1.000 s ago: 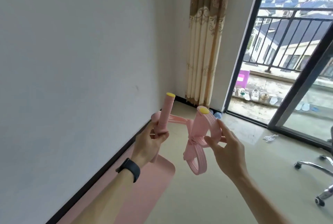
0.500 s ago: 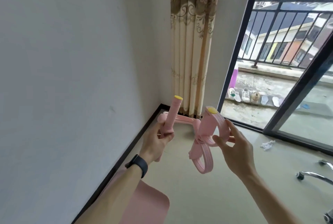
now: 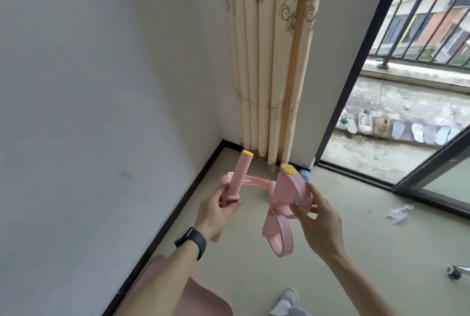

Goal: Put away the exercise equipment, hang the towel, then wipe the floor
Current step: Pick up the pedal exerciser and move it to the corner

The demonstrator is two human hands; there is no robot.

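Observation:
I hold a pink pedal resistance band [image 3: 279, 203] in the air in front of me, over the floor near the room's corner. My left hand [image 3: 216, 211] grips its left foam handle, which points up and ends in a yellow cap. My right hand [image 3: 318, 219] pinches the pink straps beside the other yellow-capped handle; a strap loop hangs below. A pink exercise mat [image 3: 203, 300] lies on the floor at the bottom, partly behind my left forearm. A pale cloth [image 3: 287, 303] shows at the bottom edge.
A white wall [image 3: 101, 112] stands close on the left, with a beige patterned curtain [image 3: 272, 61] in the corner. A sliding glass door [image 3: 432, 178] opens to a balcony with shoes [image 3: 366, 122]. Crumpled paper [image 3: 399, 214] and a chair castor [image 3: 455, 271] lie at the right.
My view has tilted down and come closer to the corner. Both hands keep the same hold on the pink band, now nearer the curtain, and the mat has slid lower in view.

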